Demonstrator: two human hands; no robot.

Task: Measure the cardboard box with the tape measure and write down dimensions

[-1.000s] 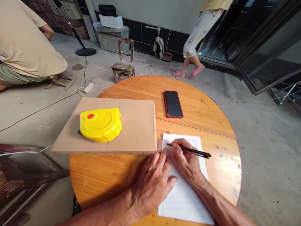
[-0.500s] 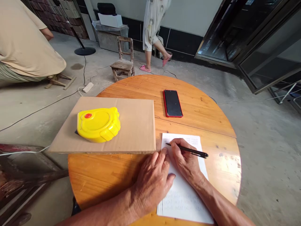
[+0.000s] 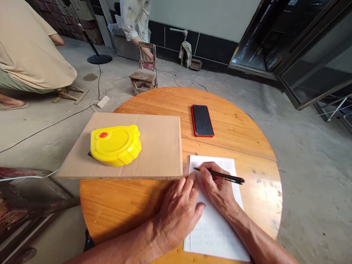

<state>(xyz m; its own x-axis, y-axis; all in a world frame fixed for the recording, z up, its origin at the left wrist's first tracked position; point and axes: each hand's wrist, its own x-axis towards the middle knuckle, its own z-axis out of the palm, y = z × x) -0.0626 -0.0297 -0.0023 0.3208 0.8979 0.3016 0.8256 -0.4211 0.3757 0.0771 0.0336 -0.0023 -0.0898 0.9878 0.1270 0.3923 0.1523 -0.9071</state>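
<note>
Under the right hand lies a white sheet of paper with small printed rows on the round orange wooden tabletop, and this hand is clenched around a thin black pen whose tip touches the top of the sheet. Just to its left, the left hand rests flat and released, with its fingers on the left edge of the paper. Beyond the left hand sits a flat brown cardboard board carrying a yellow plastic tape measure, and beyond the right hand lies a black phone in a red case.
</note>
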